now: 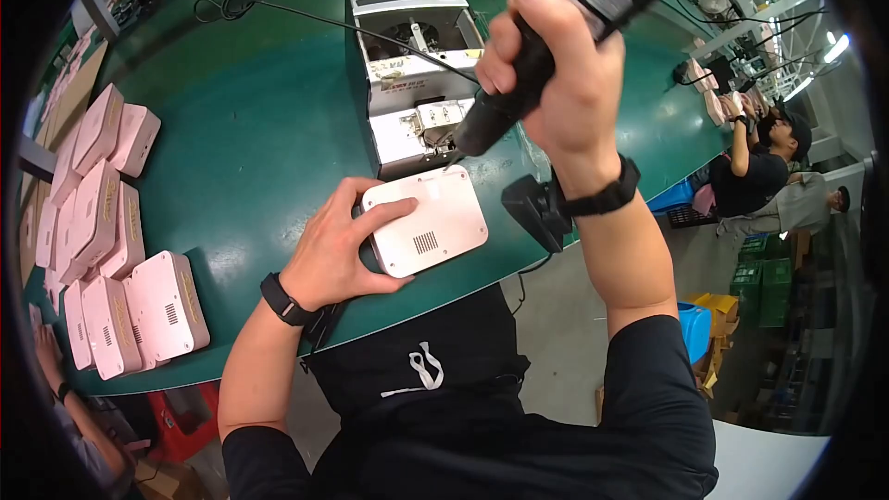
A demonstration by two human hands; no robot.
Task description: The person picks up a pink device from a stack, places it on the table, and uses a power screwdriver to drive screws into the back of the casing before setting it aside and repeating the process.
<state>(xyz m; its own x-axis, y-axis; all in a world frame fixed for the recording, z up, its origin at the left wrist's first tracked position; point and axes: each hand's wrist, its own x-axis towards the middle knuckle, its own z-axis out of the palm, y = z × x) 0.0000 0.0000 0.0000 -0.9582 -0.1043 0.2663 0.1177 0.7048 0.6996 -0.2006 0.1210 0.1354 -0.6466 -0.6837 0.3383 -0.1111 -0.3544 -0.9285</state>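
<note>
A pale pink plastic case [454,208] lies flat on the green bench before me, its vented face up with small screw holes near the corners. My left hand [331,245] grips its left side, index finger stretched over the top and thumb along the near edge. High on the right, my right hand [576,83] is wrapped round a black electric screwdriver [495,116] held at a slant. The driver's bit points down at the case's far edge; whether it touches a screw is too small to tell. Just behind the case stands a screw feeder [417,83].
Several similar pink cases [171,306] are piled on the left of the bench [241,148]. A black cable [306,14] crosses the far side. A black bracket-like object [537,208] sits by my right wrist. Other people work at far right [755,153] and lower left.
</note>
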